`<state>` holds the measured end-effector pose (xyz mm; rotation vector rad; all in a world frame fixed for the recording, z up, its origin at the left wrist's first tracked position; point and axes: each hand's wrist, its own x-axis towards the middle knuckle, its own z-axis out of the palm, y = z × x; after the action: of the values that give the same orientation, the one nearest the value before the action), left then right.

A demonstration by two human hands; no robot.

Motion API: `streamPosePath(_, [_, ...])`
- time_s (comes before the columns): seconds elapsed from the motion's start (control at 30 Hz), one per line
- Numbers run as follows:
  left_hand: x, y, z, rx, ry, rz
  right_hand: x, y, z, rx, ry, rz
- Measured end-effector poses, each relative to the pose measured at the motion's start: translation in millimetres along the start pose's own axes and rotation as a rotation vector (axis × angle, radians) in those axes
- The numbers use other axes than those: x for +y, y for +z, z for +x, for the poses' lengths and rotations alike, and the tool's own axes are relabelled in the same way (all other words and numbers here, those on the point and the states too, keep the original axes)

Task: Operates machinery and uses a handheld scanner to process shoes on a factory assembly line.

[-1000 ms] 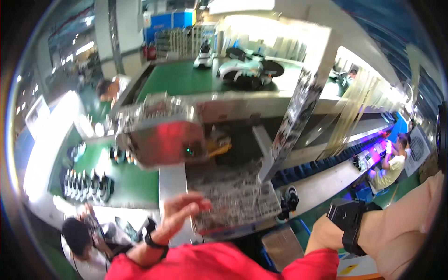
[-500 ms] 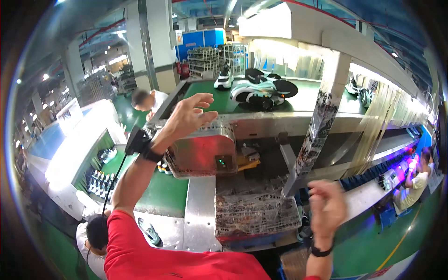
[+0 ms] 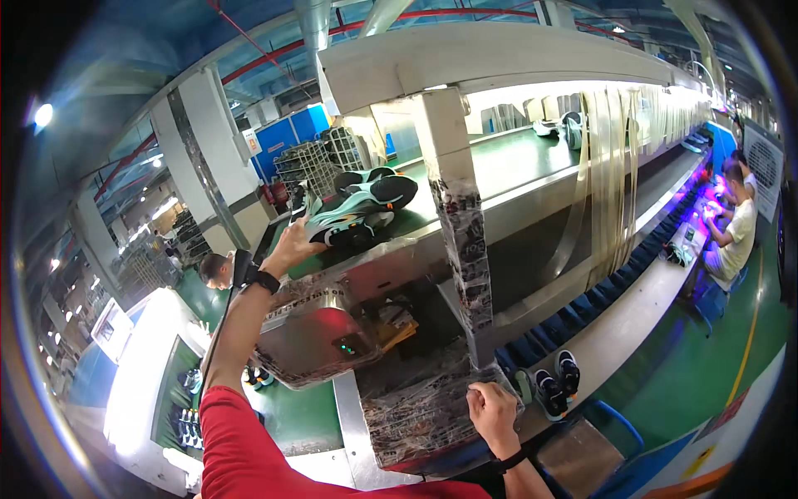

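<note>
My left hand (image 3: 293, 248) reaches up to the near end of a heap of shoes on the upper green conveyor. Its thumb and fingers are apart, right beside a mint-and-black sneaker (image 3: 341, 229); whether they touch it I cannot tell. Another sneaker lies in the heap with its black sole (image 3: 394, 190) turned outward. A white-and-black sneaker (image 3: 304, 202) stands just beyond my fingers. My right hand (image 3: 492, 413) is low in front of me, fingers curled in, nothing visible in them. It is over the edge of a plastic-wrapped box (image 3: 428, 420).
A wrapped post (image 3: 461, 241) rises between my hands. A metal box with green lights (image 3: 312, 333) sits below the upper conveyor. Dark sneakers (image 3: 550, 392) stand on a pale ledge (image 3: 619, 333) at right, where a person (image 3: 731, 233) sits. Clear plastic strips (image 3: 615, 183) hang over the conveyor.
My view has swung to the right. My left hand has come up against the shoe heap. My right hand has moved inward, its fingers now curled.
</note>
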<state>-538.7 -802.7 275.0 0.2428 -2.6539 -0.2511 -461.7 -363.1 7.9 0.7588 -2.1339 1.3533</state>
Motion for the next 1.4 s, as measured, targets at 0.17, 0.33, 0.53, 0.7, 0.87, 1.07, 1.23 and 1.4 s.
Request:
streamPosePath(0.17, [42.1, -36.1, -38.3, 0.113, -0.13, -0.094, 4.1, 0.5, -3.6, 0.009, -0.004, 0.048])
streamPosePath(0.33, [47.9, -88.9, -59.7, 0.256, -0.064, -0.379, 5.7, -3.3, -3.9, -0.051, -0.047, 0.095])
streamPosePath(0.53, [140.5, -122.9, -138.4, 0.145, -0.079, -0.758, -12.9, -16.8, 7.3, 0.087, 0.033, 0.452])
streamPosePath(0.7, [141.6, 1.5, -209.7, -0.125, -0.115, -1.009, -69.7, -51.9, 31.3, 0.102, -0.2, 0.559])
streamPosePath(0.87, [143.2, 132.5, -260.5, -0.278, -0.454, -1.348, -50.9, -24.4, -43.8, 0.088, 0.202, 0.446])
streamPosePath(1.07, [137.1, 131.4, -301.5, -0.088, 0.006, -0.853, -85.7, -55.4, -40.0, -0.264, 0.379, 0.307])
streamPosePath(1.23, [128.2, 140.5, -325.0, -0.146, 0.233, -0.687, -134.1, -71.6, 25.7, -0.411, 0.194, 0.002])
streamPosePath(1.4, [130.8, 149.1, -324.1, -0.1, 0.305, -0.597, -132.0, -15.5, 59.9, -0.731, 0.278, -0.521])
